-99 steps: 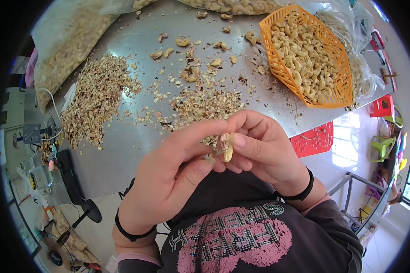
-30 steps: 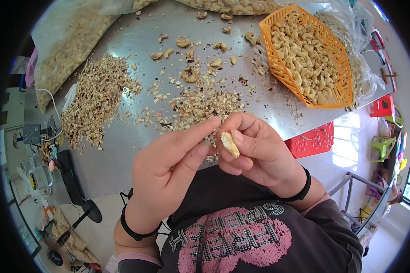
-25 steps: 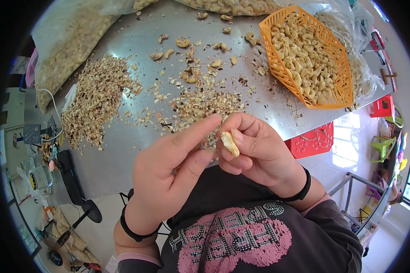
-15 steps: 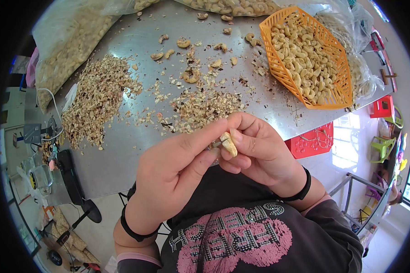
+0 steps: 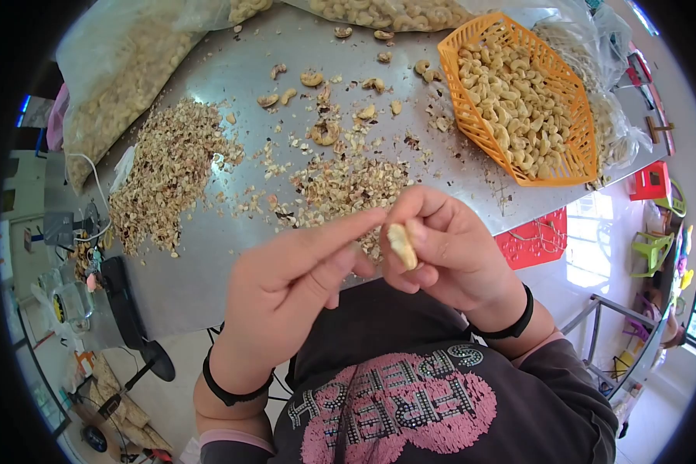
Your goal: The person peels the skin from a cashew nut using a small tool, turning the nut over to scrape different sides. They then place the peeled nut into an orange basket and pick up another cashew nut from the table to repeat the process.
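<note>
A pale cashew nut [image 5: 401,246] is pinched between the thumb and fingers of my right hand [image 5: 452,251], held over the table's near edge. Just left of it is my left hand [image 5: 290,282], its index finger stretched toward the nut and its thumb pressed against the curled fingers. Whatever those fingers hold is hidden now. Beyond both hands lies a heap of cashew skin flakes [image 5: 352,182] on the metal table [image 5: 209,282].
An orange plastic basket [image 5: 462,100] of cashews stands at the far right. A larger pile of skin flakes [image 5: 166,162] spreads at left. Clear bags of cashews [image 5: 124,77] line the back. Loose cashews [image 5: 312,79] lie mid-table. A red stool [image 5: 533,240] stands beyond the right edge.
My left hand has drawn slightly away from the cashew, and a small grey metal piece seen at its fingertips has gone from view. The cashew has turned in my right fingers.
</note>
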Demonstrator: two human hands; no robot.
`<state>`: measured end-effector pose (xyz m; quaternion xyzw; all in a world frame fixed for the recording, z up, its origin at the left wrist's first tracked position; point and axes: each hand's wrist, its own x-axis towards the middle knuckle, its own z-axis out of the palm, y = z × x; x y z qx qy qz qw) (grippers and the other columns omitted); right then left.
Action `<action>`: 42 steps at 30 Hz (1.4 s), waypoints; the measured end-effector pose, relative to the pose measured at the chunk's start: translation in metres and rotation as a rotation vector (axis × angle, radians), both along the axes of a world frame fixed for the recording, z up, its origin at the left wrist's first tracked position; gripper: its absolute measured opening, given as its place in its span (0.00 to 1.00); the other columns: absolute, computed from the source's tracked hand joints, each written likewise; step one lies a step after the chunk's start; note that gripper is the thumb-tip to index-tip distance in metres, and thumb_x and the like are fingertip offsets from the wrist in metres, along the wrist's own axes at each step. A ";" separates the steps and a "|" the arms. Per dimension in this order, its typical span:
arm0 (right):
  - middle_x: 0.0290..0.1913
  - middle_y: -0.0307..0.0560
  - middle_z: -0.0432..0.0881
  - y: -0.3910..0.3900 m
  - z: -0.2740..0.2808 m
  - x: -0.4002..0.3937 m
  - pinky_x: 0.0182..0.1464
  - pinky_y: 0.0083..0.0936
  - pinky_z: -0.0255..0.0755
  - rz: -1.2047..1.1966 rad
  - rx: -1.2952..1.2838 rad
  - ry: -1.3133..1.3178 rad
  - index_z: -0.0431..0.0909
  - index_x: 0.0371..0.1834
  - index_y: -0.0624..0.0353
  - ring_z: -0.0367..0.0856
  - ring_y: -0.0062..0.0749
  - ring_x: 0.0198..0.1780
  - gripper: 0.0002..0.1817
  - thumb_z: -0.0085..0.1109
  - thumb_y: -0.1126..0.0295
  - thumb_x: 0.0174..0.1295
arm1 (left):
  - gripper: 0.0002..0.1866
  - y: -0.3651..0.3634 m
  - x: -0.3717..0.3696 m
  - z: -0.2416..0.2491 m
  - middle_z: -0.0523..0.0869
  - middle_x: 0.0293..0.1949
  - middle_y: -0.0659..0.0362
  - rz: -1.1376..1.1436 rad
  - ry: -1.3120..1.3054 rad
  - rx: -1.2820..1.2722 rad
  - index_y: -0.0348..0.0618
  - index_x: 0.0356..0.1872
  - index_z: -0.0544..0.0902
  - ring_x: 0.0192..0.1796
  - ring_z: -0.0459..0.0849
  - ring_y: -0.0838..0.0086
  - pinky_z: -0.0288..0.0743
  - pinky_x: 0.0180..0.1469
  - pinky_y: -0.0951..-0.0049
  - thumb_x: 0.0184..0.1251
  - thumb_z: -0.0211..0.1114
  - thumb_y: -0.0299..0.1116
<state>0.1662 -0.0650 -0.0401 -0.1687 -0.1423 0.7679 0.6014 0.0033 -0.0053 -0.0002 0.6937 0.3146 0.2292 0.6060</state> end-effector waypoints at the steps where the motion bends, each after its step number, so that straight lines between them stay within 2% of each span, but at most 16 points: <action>1: 0.28 0.43 0.74 0.000 0.002 0.005 0.25 0.15 0.62 -0.038 0.016 -0.039 0.69 0.35 0.62 0.66 0.17 0.21 0.05 0.47 0.72 0.59 | 0.14 0.001 -0.001 -0.002 0.79 0.27 0.61 0.022 -0.014 -0.072 0.39 0.47 0.74 0.20 0.68 0.87 0.60 0.20 0.89 0.60 0.50 0.26; 3: 0.28 0.43 0.74 0.001 0.006 0.017 0.25 0.16 0.62 -0.086 0.036 -0.080 0.69 0.35 0.63 0.66 0.17 0.21 0.05 0.47 0.73 0.59 | 0.14 0.002 -0.003 -0.001 0.80 0.28 0.61 0.033 -0.029 -0.141 0.40 0.48 0.74 0.20 0.67 0.87 0.61 0.21 0.89 0.60 0.50 0.27; 5: 0.27 0.42 0.73 0.003 0.011 0.033 0.27 0.15 0.64 -0.338 0.090 -0.234 0.69 0.36 0.63 0.67 0.17 0.23 0.06 0.47 0.73 0.59 | 0.14 0.000 -0.005 0.001 0.79 0.27 0.62 0.171 0.008 -0.150 0.40 0.47 0.75 0.20 0.66 0.88 0.59 0.21 0.89 0.61 0.50 0.27; 6: 0.27 0.42 0.73 0.003 0.013 0.042 0.27 0.15 0.64 -0.344 0.093 -0.237 0.69 0.36 0.63 0.67 0.17 0.23 0.06 0.47 0.73 0.59 | 0.14 0.001 -0.007 0.001 0.79 0.27 0.62 0.165 0.005 -0.147 0.40 0.47 0.75 0.20 0.66 0.88 0.59 0.21 0.89 0.61 0.50 0.27; 8: 0.28 0.40 0.73 0.004 0.016 0.060 0.30 0.15 0.64 -0.726 0.065 -0.462 0.69 0.37 0.64 0.68 0.18 0.26 0.07 0.49 0.73 0.57 | 0.13 0.005 -0.011 0.000 0.78 0.25 0.62 0.245 -0.005 -0.098 0.39 0.47 0.75 0.19 0.65 0.88 0.57 0.20 0.90 0.60 0.51 0.27; 9: 0.28 0.40 0.73 0.003 0.016 0.069 0.30 0.15 0.64 -0.733 0.067 -0.463 0.69 0.37 0.64 0.68 0.18 0.26 0.07 0.49 0.73 0.57 | 0.13 0.007 -0.014 0.001 0.78 0.25 0.62 0.238 -0.007 -0.095 0.39 0.47 0.75 0.19 0.65 0.88 0.57 0.20 0.90 0.60 0.51 0.27; 11: 0.33 0.39 0.71 0.002 0.016 0.083 0.37 0.17 0.63 -0.997 0.029 -0.745 0.69 0.39 0.63 0.67 0.18 0.31 0.08 0.47 0.72 0.58 | 0.13 0.011 -0.018 0.002 0.78 0.25 0.62 0.288 0.025 -0.026 0.38 0.47 0.74 0.19 0.65 0.88 0.57 0.21 0.90 0.60 0.51 0.27; 12: 0.33 0.39 0.71 0.005 0.018 0.084 0.37 0.17 0.63 -1.005 0.030 -0.744 0.69 0.39 0.63 0.67 0.18 0.31 0.08 0.47 0.72 0.58 | 0.13 0.013 -0.019 0.002 0.78 0.25 0.62 0.281 0.024 -0.022 0.38 0.47 0.74 0.19 0.65 0.88 0.57 0.21 0.90 0.60 0.51 0.27; 14: 0.38 0.42 0.72 0.010 0.022 0.085 0.41 0.19 0.64 -1.170 -0.113 -1.011 0.68 0.43 0.65 0.70 0.21 0.35 0.11 0.47 0.75 0.58 | 0.13 0.016 -0.022 0.003 0.77 0.24 0.62 0.344 0.049 0.033 0.37 0.47 0.74 0.19 0.64 0.88 0.56 0.21 0.90 0.61 0.50 0.27; 18: 0.38 0.43 0.73 0.002 0.023 0.085 0.42 0.19 0.64 -1.236 -0.100 -0.971 0.68 0.43 0.65 0.71 0.22 0.38 0.10 0.47 0.75 0.58 | 0.13 0.020 -0.029 0.007 0.77 0.24 0.62 0.367 0.076 0.053 0.37 0.46 0.74 0.19 0.64 0.88 0.56 0.21 0.90 0.61 0.50 0.26; 21: 0.34 0.45 0.75 -0.019 0.025 0.087 0.40 0.17 0.67 -1.046 -0.008 -0.849 0.70 0.40 0.67 0.73 0.22 0.34 0.10 0.51 0.77 0.55 | 0.13 0.018 -0.040 0.004 0.77 0.24 0.61 0.317 0.137 0.037 0.36 0.46 0.74 0.19 0.64 0.89 0.56 0.21 0.90 0.61 0.49 0.26; 25: 0.33 0.45 0.75 -0.043 0.025 0.104 0.38 0.17 0.67 -0.929 0.092 -0.805 0.70 0.40 0.67 0.72 0.22 0.32 0.09 0.46 0.75 0.58 | 0.13 0.018 -0.070 -0.004 0.76 0.24 0.61 0.384 0.226 0.026 0.35 0.45 0.74 0.19 0.63 0.89 0.55 0.20 0.91 0.62 0.48 0.27; 33: 0.33 0.45 0.74 -0.092 0.028 0.122 0.39 0.20 0.66 -0.937 -0.108 -0.909 0.69 0.40 0.68 0.72 0.23 0.31 0.09 0.44 0.75 0.59 | 0.15 0.014 -0.133 -0.015 0.74 0.25 0.63 0.552 0.384 0.056 0.35 0.49 0.71 0.18 0.61 0.91 0.52 0.18 0.92 0.63 0.47 0.29; 37: 0.35 0.43 0.72 -0.117 0.033 0.132 0.40 0.19 0.63 -0.930 -0.112 -0.917 0.69 0.41 0.67 0.69 0.22 0.34 0.10 0.44 0.75 0.58 | 0.16 0.013 -0.156 -0.013 0.72 0.25 0.66 0.639 0.512 0.060 0.36 0.50 0.70 0.18 0.60 0.92 0.49 0.17 0.92 0.64 0.46 0.32; 39: 0.35 0.43 0.71 -0.125 0.040 0.133 0.40 0.20 0.61 -0.988 -0.190 -0.953 0.69 0.41 0.67 0.67 0.21 0.35 0.10 0.44 0.75 0.59 | 0.16 0.012 -0.167 -0.012 0.70 0.25 0.69 0.781 0.554 0.065 0.38 0.51 0.70 0.21 0.61 0.93 0.50 0.19 0.92 0.65 0.46 0.32; 42: 0.36 0.43 0.70 -0.141 0.052 0.139 0.43 0.23 0.60 -0.945 -0.142 -1.027 0.69 0.42 0.68 0.65 0.23 0.35 0.12 0.43 0.73 0.59 | 0.16 0.015 -0.198 -0.013 0.72 0.25 0.68 0.802 0.586 0.108 0.40 0.51 0.71 0.17 0.58 0.93 0.48 0.17 0.92 0.64 0.47 0.34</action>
